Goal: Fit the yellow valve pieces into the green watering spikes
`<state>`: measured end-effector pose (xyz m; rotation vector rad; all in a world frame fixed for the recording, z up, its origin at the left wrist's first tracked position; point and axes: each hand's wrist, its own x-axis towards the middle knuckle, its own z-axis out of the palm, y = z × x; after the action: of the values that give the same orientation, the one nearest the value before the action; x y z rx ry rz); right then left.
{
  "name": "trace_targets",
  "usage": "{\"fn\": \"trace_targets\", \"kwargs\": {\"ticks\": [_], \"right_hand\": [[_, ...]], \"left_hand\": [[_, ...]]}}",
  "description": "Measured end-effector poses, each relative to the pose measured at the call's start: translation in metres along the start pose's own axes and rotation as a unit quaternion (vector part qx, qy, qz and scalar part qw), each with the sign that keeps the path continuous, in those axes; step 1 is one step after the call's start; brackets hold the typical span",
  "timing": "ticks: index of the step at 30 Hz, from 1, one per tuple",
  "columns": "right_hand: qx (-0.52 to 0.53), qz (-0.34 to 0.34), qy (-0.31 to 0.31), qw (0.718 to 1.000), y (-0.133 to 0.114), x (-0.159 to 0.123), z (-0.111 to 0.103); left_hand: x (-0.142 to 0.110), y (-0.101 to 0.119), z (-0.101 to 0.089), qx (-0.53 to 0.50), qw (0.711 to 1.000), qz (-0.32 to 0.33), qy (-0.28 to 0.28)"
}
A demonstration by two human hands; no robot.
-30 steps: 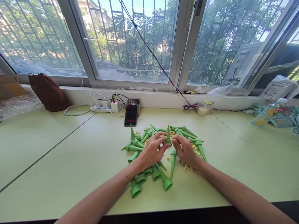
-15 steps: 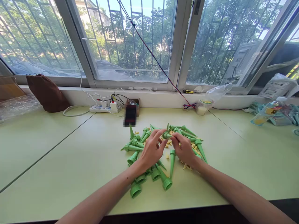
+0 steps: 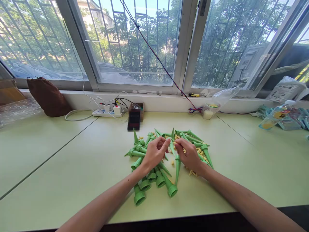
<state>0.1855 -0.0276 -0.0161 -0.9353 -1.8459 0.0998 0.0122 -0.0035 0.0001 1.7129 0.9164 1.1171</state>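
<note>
A green cone (image 3: 171,148) is held tip-down above the table (image 3: 79,170) between the nearly closed fingers of the left hand (image 3: 154,152). A small yellow piece (image 3: 175,142) is pinched in the right hand (image 3: 189,154) beside it, with green cones (image 3: 139,195) spread around both.

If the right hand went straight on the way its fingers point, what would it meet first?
Probably the green spike at the left hand's fingertips, just ahead of the right hand's own, though depth is hard to judge here.
</note>
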Motion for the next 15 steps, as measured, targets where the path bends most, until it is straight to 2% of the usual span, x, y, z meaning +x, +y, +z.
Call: {"fn": "trace_targets", "kwargs": {"ticks": [15], "right_hand": [[0.016, 0.021, -0.018, 1.0, 0.0062, -0.0025, 0.0016]], "left_hand": [[-0.0009, -0.0001, -0.0015, 0.023, 0.999, 0.038, -0.006]]}}
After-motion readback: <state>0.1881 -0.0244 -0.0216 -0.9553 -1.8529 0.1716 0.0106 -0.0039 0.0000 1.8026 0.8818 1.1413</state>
